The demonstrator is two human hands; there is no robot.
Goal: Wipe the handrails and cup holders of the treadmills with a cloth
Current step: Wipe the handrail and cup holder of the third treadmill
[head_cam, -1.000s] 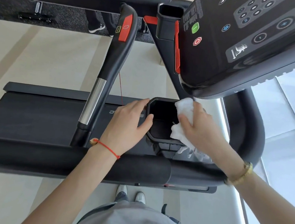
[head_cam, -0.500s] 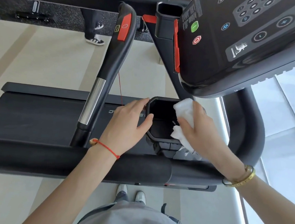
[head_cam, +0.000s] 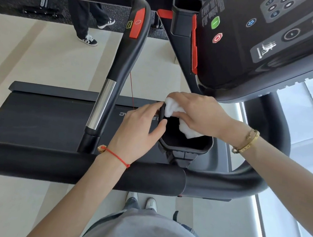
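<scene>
A black cup holder (head_cam: 185, 148) juts from the treadmill's front handrail (head_cam: 72, 165). My right hand (head_cam: 197, 114) grips a white cloth (head_cam: 173, 108) and presses it on the holder's far left rim, with part of the cloth hanging inside. My left hand (head_cam: 141, 130) holds the holder's left side, thumb curled over the rim. A second black cup holder (head_cam: 185, 17) stands further off by the console.
The console (head_cam: 272, 43) with its buttons overhangs at upper right. A centre handle (head_cam: 122, 64) with a red tab and chrome section runs away from the handrail. The belt (head_cam: 38, 117) lies below. A person's legs (head_cam: 85, 17) are on the floor beyond.
My right hand has slid the cloth from the holder's right rim across to its far left rim. The left hand has stayed on the holder. The person beyond has walked nearer.
</scene>
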